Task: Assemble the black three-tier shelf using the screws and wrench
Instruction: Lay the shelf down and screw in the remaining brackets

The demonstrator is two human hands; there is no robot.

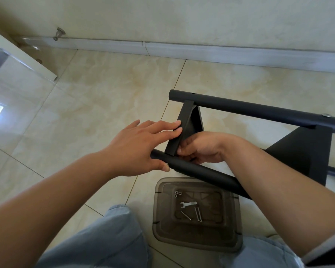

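Shelf [302,151] sideways, poles left-right

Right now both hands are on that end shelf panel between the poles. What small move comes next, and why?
Probably free the right hand to take a screw from the tray. The left hand already steadies the end panel against the near pole, no screw head shows at that joint, and the wrench lies unused.
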